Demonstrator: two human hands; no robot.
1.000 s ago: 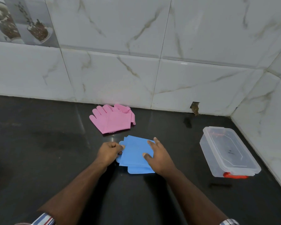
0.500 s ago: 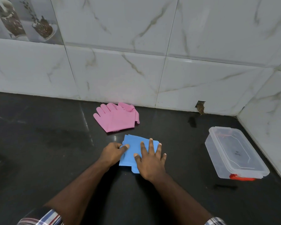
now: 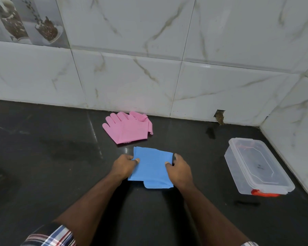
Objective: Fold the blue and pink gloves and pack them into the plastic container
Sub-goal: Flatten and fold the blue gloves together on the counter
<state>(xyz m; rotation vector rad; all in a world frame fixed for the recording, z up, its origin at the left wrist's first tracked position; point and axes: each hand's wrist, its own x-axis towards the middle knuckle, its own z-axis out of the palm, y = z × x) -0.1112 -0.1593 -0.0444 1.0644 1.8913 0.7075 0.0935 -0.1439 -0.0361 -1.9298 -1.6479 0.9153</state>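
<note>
blue gloves: the blue gloves (image 3: 150,166) sit near the middle of the dark surface (image 3: 43,166), already folded down into a roughly square packet, with one flap poking out at the near right corner. So the fold looks mostly done, maybe not quite tidy yet.
left hand: the left hand (image 3: 123,166) pinches the left edge of the blue packet, thumb on top, fingers curled under or beside it.
right hand: the right hand (image 3: 179,168) grips the right edge the same way, thumb on the top face. Looks to me like either a final squeeze or about to lift it.
pink gloves: the pink gloves (image 3: 127,127) lie farther back near the tiled wall (image 3: 132,77), stacked but with the fingers all spread out, so I'd say not folded yet.
container: the plastic container (image 3: 256,166) is off to the right, well apart from both pairs, and the lid with the red latch looks to be on. I can't make out any gloves inside.
left to do: open the box, pack blue, fold pink, pack pink. Call it about a third of the way, roughly.
</note>
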